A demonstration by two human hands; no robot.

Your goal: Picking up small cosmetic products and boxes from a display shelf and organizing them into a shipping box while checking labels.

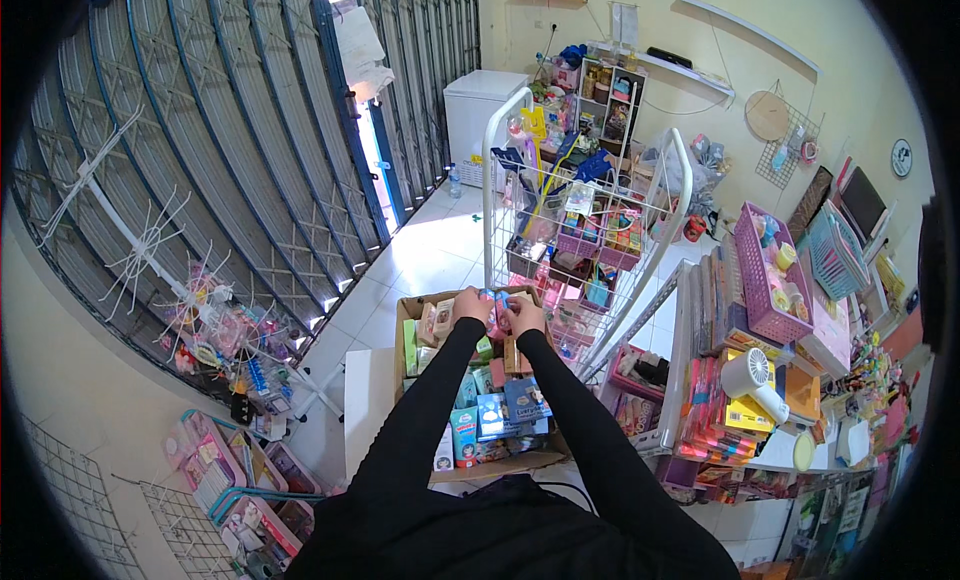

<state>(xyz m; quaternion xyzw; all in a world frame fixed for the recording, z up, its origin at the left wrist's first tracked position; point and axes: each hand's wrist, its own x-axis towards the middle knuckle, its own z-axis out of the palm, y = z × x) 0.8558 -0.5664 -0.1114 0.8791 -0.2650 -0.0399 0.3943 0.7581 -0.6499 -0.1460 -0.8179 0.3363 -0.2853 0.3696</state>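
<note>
Both my hands are over the far end of an open cardboard box point(406, 308) packed with small cartons and tubes. My left hand point(472, 307) grips small pink-and-blue packages point(498, 314) from the left, and my right hand point(525, 314) holds them from the right. Cream-coloured cartons point(442, 319) stand beside my left hand. Nearer to me in the box lie blue cartons point(493, 415), a teal tube point(465, 432) and a white carton point(444, 451). My forearms hide part of the contents.
A white wire rack point(489, 205) with baskets stands just beyond the box. At the right, a shelf holds stacked books, a purple basket point(757, 295) and a white handheld fan point(746, 373). A metal folding gate point(225, 167), a hanging display stand point(161, 269) and pink baskets point(262, 531) are at the left.
</note>
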